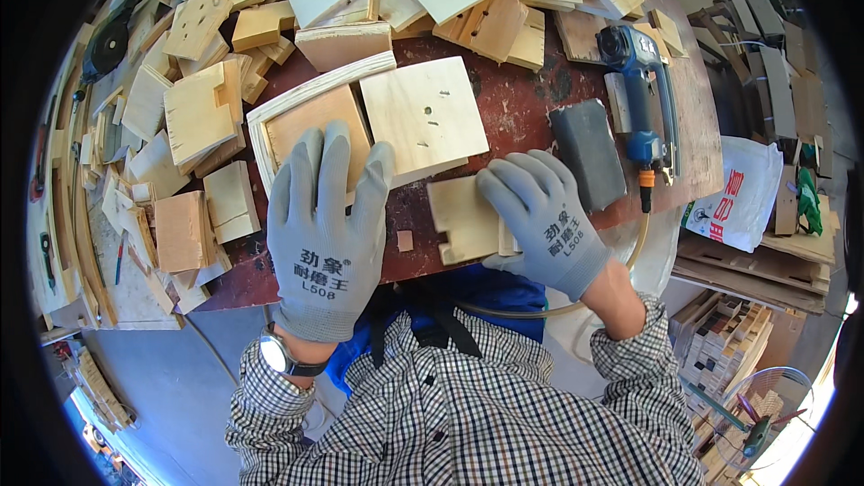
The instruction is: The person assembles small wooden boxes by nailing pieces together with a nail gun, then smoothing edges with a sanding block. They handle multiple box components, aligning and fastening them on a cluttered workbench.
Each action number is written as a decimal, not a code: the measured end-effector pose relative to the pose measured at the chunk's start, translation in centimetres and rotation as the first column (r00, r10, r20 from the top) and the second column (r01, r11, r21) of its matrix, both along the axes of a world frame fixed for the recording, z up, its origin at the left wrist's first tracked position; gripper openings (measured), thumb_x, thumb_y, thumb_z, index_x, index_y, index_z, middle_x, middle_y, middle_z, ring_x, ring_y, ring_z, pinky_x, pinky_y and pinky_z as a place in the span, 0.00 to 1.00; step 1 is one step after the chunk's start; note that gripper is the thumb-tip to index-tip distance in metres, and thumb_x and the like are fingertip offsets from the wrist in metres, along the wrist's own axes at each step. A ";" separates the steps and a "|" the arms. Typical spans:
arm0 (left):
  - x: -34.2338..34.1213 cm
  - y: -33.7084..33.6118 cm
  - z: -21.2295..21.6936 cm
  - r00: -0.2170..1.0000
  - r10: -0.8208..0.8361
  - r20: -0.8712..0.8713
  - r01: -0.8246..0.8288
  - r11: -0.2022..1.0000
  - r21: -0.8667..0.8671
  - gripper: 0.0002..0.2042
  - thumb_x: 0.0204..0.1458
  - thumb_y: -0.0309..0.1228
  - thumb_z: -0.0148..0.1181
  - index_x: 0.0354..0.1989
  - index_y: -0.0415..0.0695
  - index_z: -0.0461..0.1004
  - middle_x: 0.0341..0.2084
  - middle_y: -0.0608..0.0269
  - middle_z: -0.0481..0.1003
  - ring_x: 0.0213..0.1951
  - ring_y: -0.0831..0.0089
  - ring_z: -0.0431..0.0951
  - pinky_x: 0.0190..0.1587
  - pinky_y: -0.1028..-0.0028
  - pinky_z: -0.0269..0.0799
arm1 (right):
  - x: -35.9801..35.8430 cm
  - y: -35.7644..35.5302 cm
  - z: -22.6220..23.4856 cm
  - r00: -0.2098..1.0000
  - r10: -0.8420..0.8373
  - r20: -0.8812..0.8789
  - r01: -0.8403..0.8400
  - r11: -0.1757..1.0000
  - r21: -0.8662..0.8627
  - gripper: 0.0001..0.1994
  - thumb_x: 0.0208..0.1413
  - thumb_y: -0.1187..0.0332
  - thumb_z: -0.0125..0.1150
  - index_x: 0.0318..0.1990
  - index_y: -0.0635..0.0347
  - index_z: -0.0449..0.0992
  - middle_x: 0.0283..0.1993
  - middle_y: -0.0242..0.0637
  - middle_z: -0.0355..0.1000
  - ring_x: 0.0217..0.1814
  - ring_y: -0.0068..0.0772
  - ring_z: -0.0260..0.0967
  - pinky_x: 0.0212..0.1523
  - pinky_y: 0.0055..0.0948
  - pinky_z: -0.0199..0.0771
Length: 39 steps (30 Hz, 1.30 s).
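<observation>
My left hand [322,232], in a grey work glove, lies with its fingers stretched out over a shallow wooden assembly [315,121]. That piece has a plywood strip along its far edge and a side strip on its left. Against its right side sits a pale square board [423,112] with a few dark marks. My right hand [549,223], gloved alike, grips a small notched plywood block [461,220] by its right end, fingers on top and thumb at the near edge. A tiny square wood chip [405,240] lies between the hands on the dark red tabletop [531,94].
A blue air nailer [641,94] with a hose lies at the right, beside a dark grey block [589,153]. Loose wood blocks [202,117] are heaped along the left and far sides. A white printed sack [740,193] stands beyond the table's right edge.
</observation>
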<state>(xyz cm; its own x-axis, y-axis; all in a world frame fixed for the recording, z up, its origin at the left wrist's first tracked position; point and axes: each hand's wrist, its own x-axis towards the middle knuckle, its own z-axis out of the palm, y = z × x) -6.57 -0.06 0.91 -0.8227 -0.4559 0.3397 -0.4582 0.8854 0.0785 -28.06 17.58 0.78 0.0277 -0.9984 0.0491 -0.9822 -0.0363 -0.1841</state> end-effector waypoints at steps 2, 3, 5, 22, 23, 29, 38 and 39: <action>0.0 0.0 0.3 1.000 -0.001 -0.005 0.001 1.000 0.008 0.25 0.54 0.30 0.66 0.63 0.49 0.77 0.65 0.44 0.69 0.66 0.44 0.69 0.67 0.49 0.67 | -0.1 -0.3 -0.7 0.988 0.134 0.078 -0.130 0.990 -0.062 0.34 0.48 0.55 0.68 0.64 0.58 0.72 0.64 0.43 0.70 0.71 0.48 0.65 0.77 0.53 0.59; 0.1 0.1 0.4 1.000 0.004 0.003 -0.004 0.999 0.033 0.25 0.55 0.31 0.65 0.64 0.48 0.76 0.67 0.44 0.68 0.67 0.43 0.67 0.69 0.47 0.64 | 0.6 -0.6 -0.9 0.990 0.130 0.061 -0.126 0.990 -0.056 0.30 0.50 0.61 0.64 0.63 0.58 0.72 0.64 0.43 0.70 0.72 0.46 0.65 0.77 0.53 0.59; 0.2 0.2 0.4 1.000 0.010 0.003 -0.010 0.998 0.058 0.26 0.56 0.31 0.64 0.65 0.48 0.75 0.68 0.44 0.67 0.68 0.41 0.66 0.71 0.45 0.61 | 1.3 -1.0 -1.4 0.993 0.107 -0.041 -0.110 0.991 -0.080 0.29 0.52 0.60 0.63 0.62 0.59 0.73 0.65 0.43 0.70 0.72 0.47 0.64 0.77 0.53 0.59; 1.6 -0.8 0.3 0.997 -0.074 -0.015 0.074 0.996 0.047 0.29 0.54 0.28 0.64 0.68 0.50 0.73 0.65 0.45 0.69 0.66 0.45 0.69 0.69 0.49 0.65 | -1.3 -11.2 0.3 0.996 0.048 -0.081 -0.054 0.996 -0.076 0.55 0.51 0.46 0.77 0.79 0.64 0.51 0.77 0.53 0.53 0.81 0.55 0.52 0.76 0.50 0.61; 1.4 -0.9 0.4 0.995 -0.090 -0.029 0.092 0.994 0.052 0.30 0.53 0.27 0.65 0.68 0.50 0.73 0.65 0.46 0.69 0.66 0.45 0.69 0.68 0.49 0.65 | -1.5 -11.1 0.4 0.993 0.043 -0.107 -0.049 0.997 -0.058 0.55 0.51 0.45 0.76 0.79 0.64 0.51 0.77 0.53 0.53 0.81 0.55 0.52 0.76 0.49 0.61; 1.2 -1.2 0.6 0.993 -0.100 -0.062 0.102 0.994 0.032 0.29 0.51 0.27 0.66 0.66 0.50 0.75 0.63 0.46 0.70 0.64 0.45 0.70 0.68 0.49 0.65 | -1.1 -11.1 0.5 0.985 0.029 -0.167 -0.040 0.997 -0.060 0.55 0.53 0.43 0.74 0.79 0.64 0.49 0.76 0.53 0.54 0.80 0.55 0.53 0.76 0.49 0.61; 1.7 -1.1 0.9 0.995 -0.104 -0.009 0.104 0.993 0.055 0.28 0.54 0.27 0.63 0.67 0.52 0.75 0.64 0.46 0.70 0.66 0.45 0.69 0.70 0.48 0.63 | -0.7 -11.2 1.1 0.973 0.029 -0.227 -0.046 0.996 -0.073 0.56 0.50 0.41 0.75 0.77 0.66 0.52 0.69 0.49 0.58 0.75 0.51 0.57 0.70 0.47 0.65; 1.6 -1.3 1.0 0.993 -0.116 -0.008 0.117 0.991 0.065 0.27 0.55 0.27 0.63 0.67 0.53 0.75 0.64 0.46 0.70 0.66 0.45 0.68 0.70 0.48 0.63 | -0.8 -11.1 1.4 0.974 0.026 -0.224 -0.038 0.998 -0.052 0.56 0.50 0.41 0.75 0.77 0.66 0.52 0.69 0.49 0.58 0.75 0.51 0.57 0.70 0.47 0.65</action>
